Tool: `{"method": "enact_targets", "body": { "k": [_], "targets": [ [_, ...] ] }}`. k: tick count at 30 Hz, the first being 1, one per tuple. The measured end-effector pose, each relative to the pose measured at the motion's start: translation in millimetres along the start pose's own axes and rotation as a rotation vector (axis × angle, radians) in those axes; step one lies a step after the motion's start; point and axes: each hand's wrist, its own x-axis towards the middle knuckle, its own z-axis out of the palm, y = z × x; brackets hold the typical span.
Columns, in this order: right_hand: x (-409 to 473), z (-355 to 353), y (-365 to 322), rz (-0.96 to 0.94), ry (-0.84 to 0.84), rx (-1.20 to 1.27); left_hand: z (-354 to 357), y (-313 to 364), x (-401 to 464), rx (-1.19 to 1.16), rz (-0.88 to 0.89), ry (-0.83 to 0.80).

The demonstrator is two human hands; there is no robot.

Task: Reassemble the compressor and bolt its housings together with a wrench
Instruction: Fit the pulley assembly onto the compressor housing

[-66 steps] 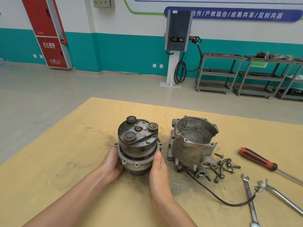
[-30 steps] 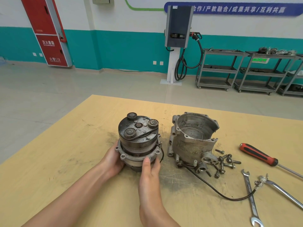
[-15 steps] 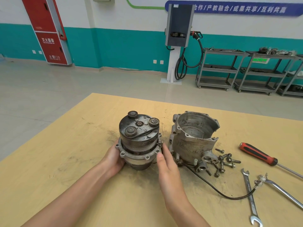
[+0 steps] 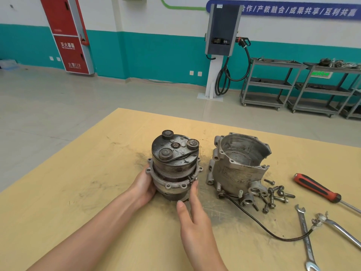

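The compressor front section (image 4: 174, 165), a dark pulley on a grey flanged housing, stands upright on the wooden table (image 4: 78, 192). My left hand (image 4: 143, 185) cups its left flank. My right hand (image 4: 192, 210) rests against its lower right edge, fingers extended and touching the flange. To its right the empty aluminium rear housing (image 4: 237, 165) sits open side up, apart from the front section. A pile of bolts (image 4: 274, 194) lies by that housing. A combination wrench (image 4: 305, 237) lies flat at the right.
A red-handled screwdriver (image 4: 317, 187) and a second chrome tool (image 4: 343, 230) lie at the right edge. A thin black wire (image 4: 259, 224) runs from the rear housing across the table. Metal shelf carts and a charging post stand beyond the table.
My right hand has shifted around the lower right of the front section, the fingers now reaching up to its flange. The left hand has stayed on the left flank.
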Motion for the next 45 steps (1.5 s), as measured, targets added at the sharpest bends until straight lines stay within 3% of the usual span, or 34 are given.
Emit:
{"method": "enact_targets", "body": {
  "k": [10,45],
  "targets": [
    [23,-23,8,-0.009,0.091,0.032,-3,-1,3,0.028,0.009,0.005],
    [16,-11,14,-0.082,0.064,0.084,-1,2,-1,0.040,-0.018,0.022]
  ]
}}
